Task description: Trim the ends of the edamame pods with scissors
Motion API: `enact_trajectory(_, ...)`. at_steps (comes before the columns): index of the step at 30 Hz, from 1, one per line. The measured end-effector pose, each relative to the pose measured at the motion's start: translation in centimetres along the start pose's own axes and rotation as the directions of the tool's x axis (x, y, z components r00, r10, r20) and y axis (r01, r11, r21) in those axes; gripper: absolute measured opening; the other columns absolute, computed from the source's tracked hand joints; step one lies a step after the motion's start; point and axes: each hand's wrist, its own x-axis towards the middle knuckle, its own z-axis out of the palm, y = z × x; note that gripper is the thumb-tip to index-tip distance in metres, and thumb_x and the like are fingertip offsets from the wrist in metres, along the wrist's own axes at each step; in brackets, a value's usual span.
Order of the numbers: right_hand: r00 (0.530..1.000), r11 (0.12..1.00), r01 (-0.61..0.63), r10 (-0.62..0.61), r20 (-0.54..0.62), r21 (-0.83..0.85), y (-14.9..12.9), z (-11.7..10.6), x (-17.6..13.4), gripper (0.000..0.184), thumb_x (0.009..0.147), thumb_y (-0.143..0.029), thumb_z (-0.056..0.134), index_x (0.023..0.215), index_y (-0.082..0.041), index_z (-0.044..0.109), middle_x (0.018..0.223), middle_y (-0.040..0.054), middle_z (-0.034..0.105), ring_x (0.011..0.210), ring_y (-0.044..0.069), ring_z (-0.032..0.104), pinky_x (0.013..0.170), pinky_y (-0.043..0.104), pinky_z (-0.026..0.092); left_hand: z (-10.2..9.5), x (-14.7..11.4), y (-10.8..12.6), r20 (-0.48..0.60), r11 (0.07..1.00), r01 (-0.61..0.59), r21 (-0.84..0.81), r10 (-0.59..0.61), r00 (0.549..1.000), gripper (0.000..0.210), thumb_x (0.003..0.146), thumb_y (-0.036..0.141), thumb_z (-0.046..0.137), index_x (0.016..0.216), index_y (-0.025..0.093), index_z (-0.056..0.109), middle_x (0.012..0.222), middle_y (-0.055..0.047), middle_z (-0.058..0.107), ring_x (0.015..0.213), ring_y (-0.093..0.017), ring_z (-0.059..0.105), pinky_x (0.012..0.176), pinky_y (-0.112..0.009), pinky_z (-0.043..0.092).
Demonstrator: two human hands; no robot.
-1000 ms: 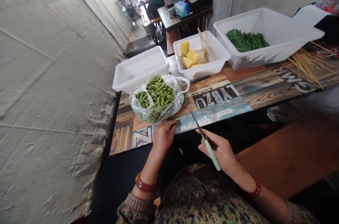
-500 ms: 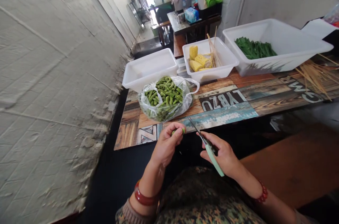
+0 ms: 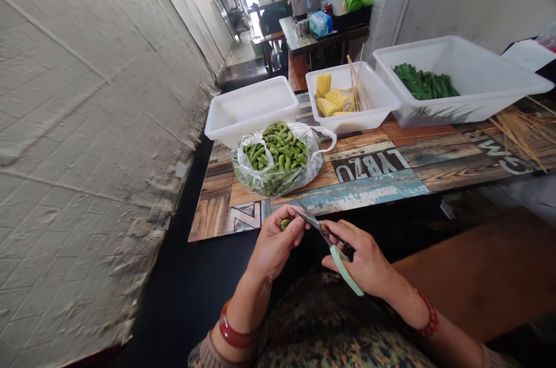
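Note:
Between the thumb and fingers of my left hand (image 3: 280, 237) is a green edamame pod (image 3: 285, 223), partly covered by the fingers. My right hand (image 3: 362, 255) grips a pair of scissors (image 3: 343, 271) with pale green handles. Their blades are parted and reach the fingertips of my left hand, beside the pod. Just beyond my hands, a clear plastic bag (image 3: 313, 174) full of edamame pods (image 3: 282, 150) lies open on the table.
Behind the bag stands a white tub (image 3: 252, 124). Farther right are a white tub (image 3: 356, 121) with corn pieces and skewers, and a larger tub (image 3: 469, 110) with green leaves. Loose skewers (image 3: 519, 130) lie at the right. A brick wall (image 3: 87, 153) runs along the left.
The scissors have moved left, and their blades have opened and now meet my left fingertips. My left hand still holds the pod. The whole view has shifted slightly.

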Motion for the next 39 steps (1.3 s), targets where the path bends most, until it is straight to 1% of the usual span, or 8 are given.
enact_trajectory(10,1.000,0.998,0.001,0.000,-0.027,0.056,0.1,0.5,-0.3,0.044,0.077,-0.025,0.072,0.121,-0.021,0.066,0.079,0.0001,0.057,0.066,0.014,0.054,0.063,0.026,0.052,-0.9,-0.2,-0.5,0.018,0.986,-0.052,0.160,0.049,0.999,0.023,0.084,0.037,0.068,0.082,0.015,0.061,0.070,0.000,0.058,0.050,-0.005,0.038,0.048,-0.020,0.029)
enact_trajectory(14,0.986,0.974,-0.158,0.163,-0.022,0.165,0.6,0.6,-0.5,0.043,0.079,-0.029,0.072,0.120,-0.020,0.067,0.082,0.0016,0.062,0.069,0.015,0.056,0.066,0.027,0.051,-1.3,-0.1,-0.6,-0.020,0.947,-0.164,0.277,0.176,0.984,0.020,0.081,0.034,0.071,0.077,0.015,0.066,0.083,-0.003,0.060,0.069,-0.011,0.050,0.059,-0.020,0.037)
enact_trajectory(17,0.950,0.902,-0.303,0.313,0.018,0.307,0.9,0.6,-0.8,0.046,0.083,-0.034,0.067,0.127,-0.022,0.063,0.073,-0.0023,0.055,0.058,0.010,0.048,0.056,0.023,0.046,-1.5,-0.2,-0.7,-0.080,0.981,-0.108,0.164,0.122,0.989,0.018,0.077,0.032,0.075,0.079,0.016,0.067,0.076,0.000,0.055,0.064,-0.008,0.046,0.054,-0.018,0.032)
enact_trajectory(20,0.935,0.854,-0.329,0.353,0.015,0.403,0.9,0.7,-1.0,0.047,0.083,-0.035,0.069,0.128,-0.022,0.062,0.072,-0.0041,0.049,0.056,0.008,0.042,0.052,0.021,0.040,-1.4,-0.5,-0.8,-0.066,0.997,0.009,-0.071,-0.014,0.998,0.018,0.078,0.030,0.074,0.082,0.016,0.063,0.065,0.005,0.047,0.049,-0.003,0.033,0.045,-0.017,0.021)
enact_trajectory(24,0.928,0.825,-0.349,0.370,0.043,0.445,0.3,1.0,-1.4,0.047,0.083,-0.037,0.069,0.128,-0.023,0.062,0.073,-0.0043,0.047,0.057,0.007,0.041,0.051,0.021,0.036,-0.8,-1.1,-0.7,-0.040,0.972,0.023,-0.232,-0.033,0.999,0.016,0.079,0.024,0.070,0.077,0.014,0.057,0.075,0.000,0.060,0.045,-0.002,0.038,0.040,-0.015,0.022)
enact_trajectory(30,0.926,0.803,-0.365,0.367,0.091,0.472,-0.8,1.0,-2.3,0.048,0.081,-0.038,0.071,0.126,-0.022,0.064,0.071,-0.0040,0.048,0.056,0.008,0.041,0.051,0.021,0.036,-0.1,-2.6,-0.5,-0.111,0.961,-0.031,-0.276,0.000,0.994,0.027,0.075,0.021,0.075,0.099,0.015,0.063,0.072,0.001,0.063,0.043,-0.004,0.047,0.038,-0.014,0.032)
enact_trajectory(33,0.927,0.792,-0.360,0.362,0.095,0.493,-0.5,0.5,-2.6,0.049,0.081,-0.041,0.071,0.125,-0.021,0.064,0.071,-0.0035,0.048,0.056,0.008,0.042,0.051,0.021,0.037,0.6,-2.8,-0.4,-0.138,0.961,-0.020,-0.275,-0.019,0.990,0.025,0.070,0.021,0.079,0.088,0.013,0.064,0.074,-0.002,0.066,0.048,-0.005,0.053,0.040,-0.013,0.036)
enact_trajectory(39,0.942,0.804,-0.329,0.316,0.114,0.496,1.0,-1.7,-1.9,0.050,0.082,-0.044,0.069,0.126,-0.021,0.064,0.072,-0.0023,0.054,0.057,0.010,0.047,0.054,0.022,0.044,3.9,-0.7,-0.1,-0.200,0.960,-0.021,-0.280,-0.037,0.979,0.030,0.066,0.022,0.084,0.078,0.013,0.058,0.070,-0.003,0.067,0.044,-0.002,0.047,0.037,-0.010,0.027)
